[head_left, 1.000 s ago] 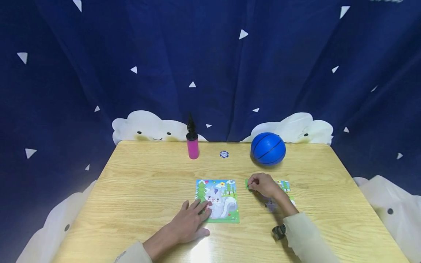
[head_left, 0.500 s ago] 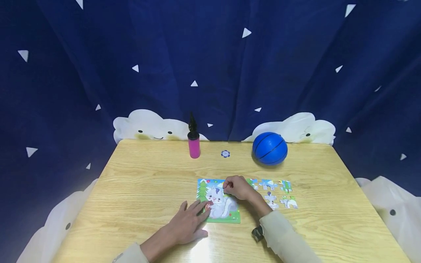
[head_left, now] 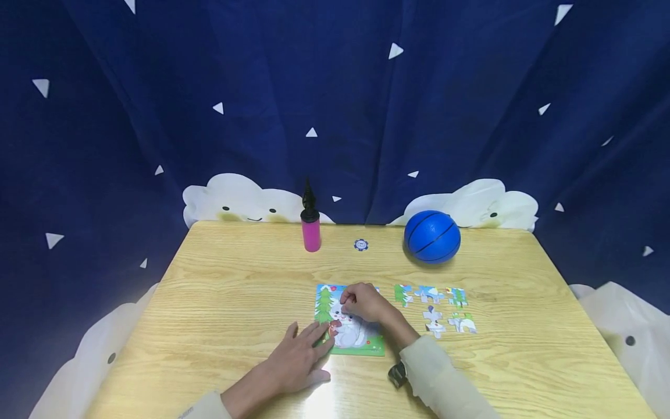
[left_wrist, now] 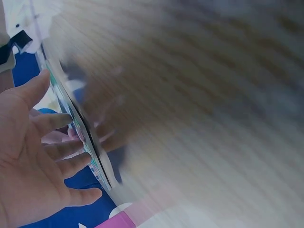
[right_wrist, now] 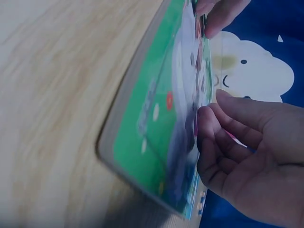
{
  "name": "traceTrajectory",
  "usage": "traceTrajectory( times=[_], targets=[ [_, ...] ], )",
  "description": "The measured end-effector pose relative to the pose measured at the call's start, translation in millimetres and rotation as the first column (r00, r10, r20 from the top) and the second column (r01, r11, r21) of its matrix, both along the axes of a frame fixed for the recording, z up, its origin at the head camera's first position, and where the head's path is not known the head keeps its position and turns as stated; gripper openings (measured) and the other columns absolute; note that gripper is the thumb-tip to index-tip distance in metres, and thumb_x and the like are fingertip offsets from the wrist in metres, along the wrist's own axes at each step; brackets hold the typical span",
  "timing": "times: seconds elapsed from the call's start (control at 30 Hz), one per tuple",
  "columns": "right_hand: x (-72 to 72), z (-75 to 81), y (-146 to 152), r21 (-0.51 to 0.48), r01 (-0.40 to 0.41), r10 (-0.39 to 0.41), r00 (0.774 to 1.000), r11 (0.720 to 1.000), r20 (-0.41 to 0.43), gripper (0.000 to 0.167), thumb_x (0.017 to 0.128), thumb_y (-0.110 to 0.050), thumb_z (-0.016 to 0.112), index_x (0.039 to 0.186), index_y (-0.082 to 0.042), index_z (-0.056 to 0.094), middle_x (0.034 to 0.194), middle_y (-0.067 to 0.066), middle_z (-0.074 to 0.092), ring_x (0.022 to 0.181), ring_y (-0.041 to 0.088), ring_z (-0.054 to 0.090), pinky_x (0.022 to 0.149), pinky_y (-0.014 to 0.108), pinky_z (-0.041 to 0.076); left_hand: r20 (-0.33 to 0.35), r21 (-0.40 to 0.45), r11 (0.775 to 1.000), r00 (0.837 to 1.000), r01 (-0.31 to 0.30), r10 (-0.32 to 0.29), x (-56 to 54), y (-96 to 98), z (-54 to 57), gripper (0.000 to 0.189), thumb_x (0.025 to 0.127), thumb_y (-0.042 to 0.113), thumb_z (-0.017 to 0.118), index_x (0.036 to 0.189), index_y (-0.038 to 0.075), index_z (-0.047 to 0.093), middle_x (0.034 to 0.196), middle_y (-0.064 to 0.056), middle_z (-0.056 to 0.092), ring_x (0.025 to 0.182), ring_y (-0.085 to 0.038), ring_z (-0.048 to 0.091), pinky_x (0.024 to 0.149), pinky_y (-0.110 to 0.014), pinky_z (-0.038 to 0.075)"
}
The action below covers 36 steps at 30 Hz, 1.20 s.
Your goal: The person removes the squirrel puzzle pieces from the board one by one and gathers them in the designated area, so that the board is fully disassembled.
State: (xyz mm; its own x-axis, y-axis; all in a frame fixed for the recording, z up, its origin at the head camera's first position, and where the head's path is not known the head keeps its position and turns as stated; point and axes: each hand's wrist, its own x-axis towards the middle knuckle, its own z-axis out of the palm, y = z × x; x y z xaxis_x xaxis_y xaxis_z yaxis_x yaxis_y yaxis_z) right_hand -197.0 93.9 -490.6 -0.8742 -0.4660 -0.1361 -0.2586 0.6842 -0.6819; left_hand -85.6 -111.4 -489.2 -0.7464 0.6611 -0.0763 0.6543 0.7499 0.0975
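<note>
A square squirrel puzzle board (head_left: pixel 356 351) lies at the table's middle, its green lower edge towards me. My left hand (head_left: pixel 298 358) is spread flat, its straight fingertips resting on the board's left side; the left wrist view shows this left hand (left_wrist: pixel 38 152) with fingers apart along the edge. My right hand (head_left: pixel 366 302) is over the squirrel's face. In the right wrist view the fingers of this right hand (right_wrist: pixel 251 147) are curled, with thumb and index tips close to the board (right_wrist: pixel 142 133). No piece shows between them.
Several loose puzzle pieces lie right of the board, including a tree piece (head_left: pixel 402 294), an ear piece (head_left: pixel 432 320) and a tail piece (head_left: pixel 463 323). Behind stand a pink hand pump (head_left: pixel 311 233) and a blue basketball (head_left: pixel 432 237), with a poker chip (head_left: pixel 361 245) between them.
My right hand has moved left from the tree piece to above the board, which uncovers the loose pieces. My left hand stays on the board. The head view has shifted slightly.
</note>
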Motion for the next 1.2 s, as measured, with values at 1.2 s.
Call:
traceTrajectory(
  times=[1.2],
  targets=[
    [5.4, 5.3, -16, 0.006, -0.040, 0.040, 0.999, 0.999, 0.021, 0.004, 0.083, -0.004, 0.064, 0.084, -0.007, 0.062, 0.067, -0.003, 0.057, 0.057, 0.008, 0.049, 0.050, 0.018, 0.039, -0.055, -0.003, 0.999, 0.997, 0.047, -0.047, 6.6, 1.2, 0.9, 0.063, 0.090, 0.057, 0.046, 0.137, 0.015, 0.051, 0.146, -0.011, 0.045, 0.133, -0.030, 0.044, 0.097, -0.058, 0.043]
  ],
)
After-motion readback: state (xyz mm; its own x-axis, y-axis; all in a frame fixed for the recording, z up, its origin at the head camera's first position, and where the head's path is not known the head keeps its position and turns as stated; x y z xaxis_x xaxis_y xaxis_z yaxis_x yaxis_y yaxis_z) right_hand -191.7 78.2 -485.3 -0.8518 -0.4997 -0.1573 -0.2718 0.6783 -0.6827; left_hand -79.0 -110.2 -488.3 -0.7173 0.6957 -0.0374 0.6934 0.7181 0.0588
